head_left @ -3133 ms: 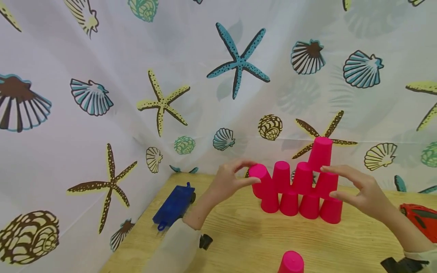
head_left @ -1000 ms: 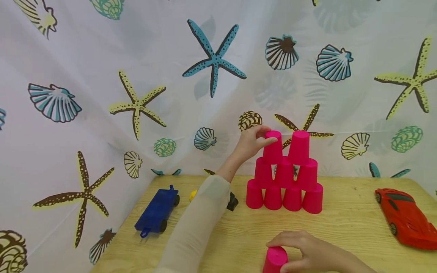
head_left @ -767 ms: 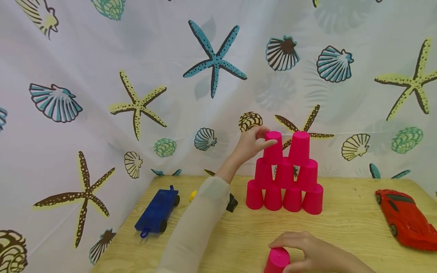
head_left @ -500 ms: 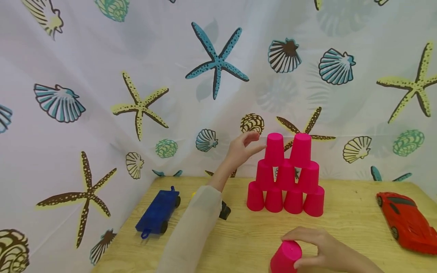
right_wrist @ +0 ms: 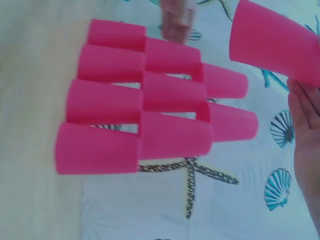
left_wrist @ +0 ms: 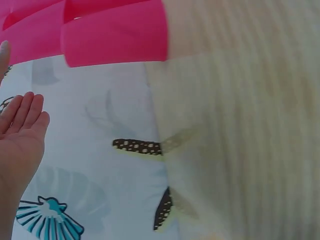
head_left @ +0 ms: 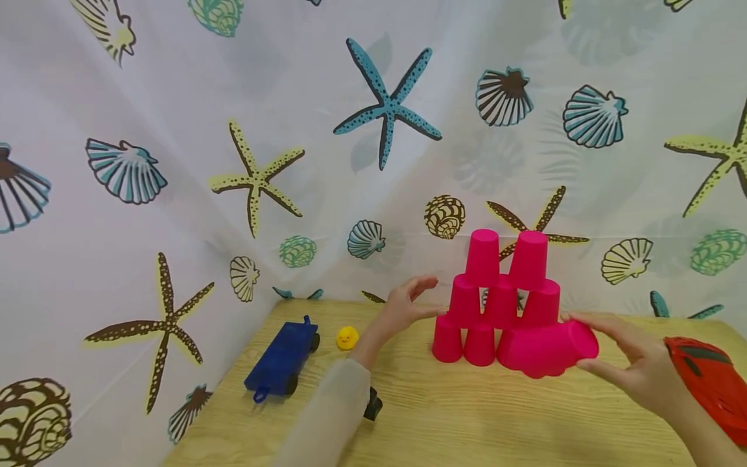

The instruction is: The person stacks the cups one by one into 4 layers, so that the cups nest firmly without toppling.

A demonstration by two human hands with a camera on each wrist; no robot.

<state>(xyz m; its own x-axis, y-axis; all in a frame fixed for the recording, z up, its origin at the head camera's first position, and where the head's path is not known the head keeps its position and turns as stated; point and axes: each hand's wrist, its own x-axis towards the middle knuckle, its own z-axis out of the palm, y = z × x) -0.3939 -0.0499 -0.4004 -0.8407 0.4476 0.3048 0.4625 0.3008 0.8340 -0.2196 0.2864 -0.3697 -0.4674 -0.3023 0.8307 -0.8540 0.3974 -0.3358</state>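
Observation:
Upside-down pink cups (head_left: 482,258) stand stacked in three tiers, two on top, in the head view. My right hand (head_left: 649,366) grips one more pink cup (head_left: 548,347) by its base end, between thumb and fingers. This cup lies tipped almost sideways and overlaps the lower right of the stack. The right wrist view has the held cup (right_wrist: 275,42) off to one side of the stack (right_wrist: 175,95). Beside the stack's left side, my left hand (head_left: 399,311) holds nothing, fingers loosely extended; part of this hand (left_wrist: 22,140) shows in the left wrist view.
On the wooden table (head_left: 432,421), a blue toy trailer (head_left: 283,360) and a yellow rubber duck (head_left: 347,338) sit at the left. A red toy car (head_left: 709,383) is at the right, partly behind my right arm. A shell-patterned curtain (head_left: 408,194) hangs close behind the stack.
My left hand set a cup on the third tier, let go and moved down and left. My right hand took the lone cup at the table's front, lifted and tipped it toward the stack.

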